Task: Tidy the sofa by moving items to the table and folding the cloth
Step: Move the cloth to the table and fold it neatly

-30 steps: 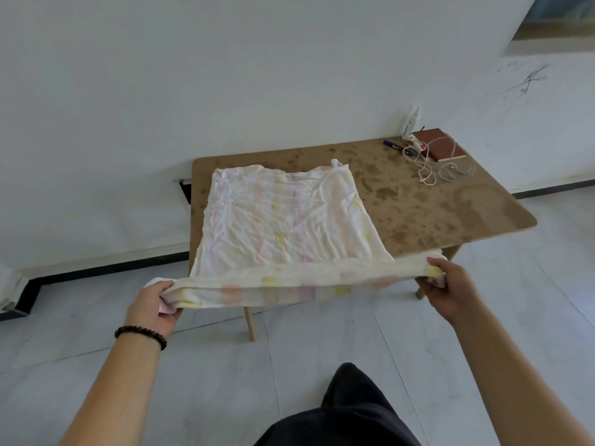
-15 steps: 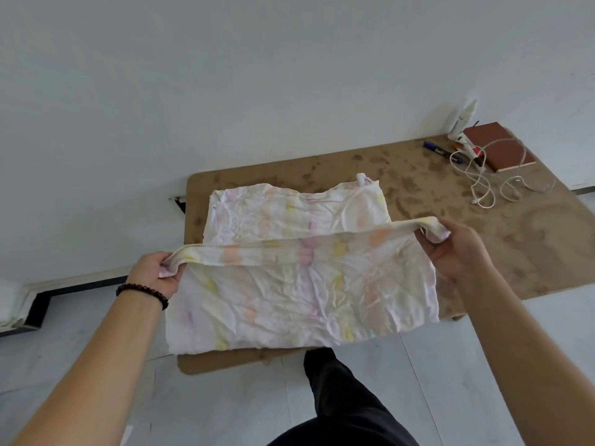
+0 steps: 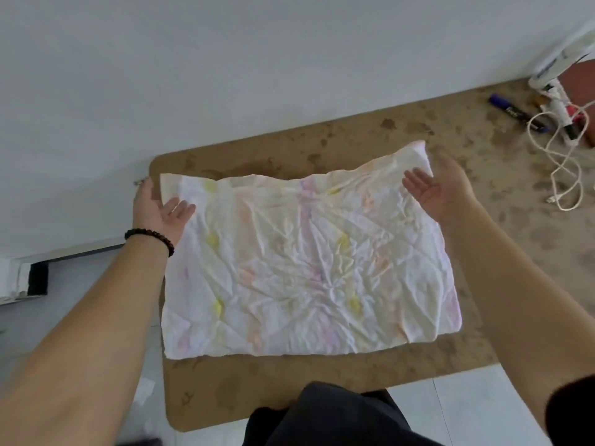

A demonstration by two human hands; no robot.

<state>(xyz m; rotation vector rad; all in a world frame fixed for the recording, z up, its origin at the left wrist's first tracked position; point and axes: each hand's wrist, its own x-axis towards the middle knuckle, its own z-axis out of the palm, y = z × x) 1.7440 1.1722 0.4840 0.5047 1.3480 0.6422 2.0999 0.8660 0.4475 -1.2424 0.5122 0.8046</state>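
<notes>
Count of items in view, by kind:

One table [image 3: 370, 140], brown and mottled. One cloth [image 3: 302, 262] — white with faint pastel marks, lying on the table. Two hands: left hand [image 3: 159, 209] and right hand [image 3: 441, 188], one at each far corner of the cloth. One beaded bracelet [image 3: 149, 237], on the left wrist. One white cable [image 3: 566, 162], coiled loosely. One dark blue marker [image 3: 515, 112]. At least one further white pen [image 3: 561, 115] beside it — the cluster there is too blurred for a firm count. One reddish-brown item [image 3: 579, 85], cut by the frame edge.
</notes>
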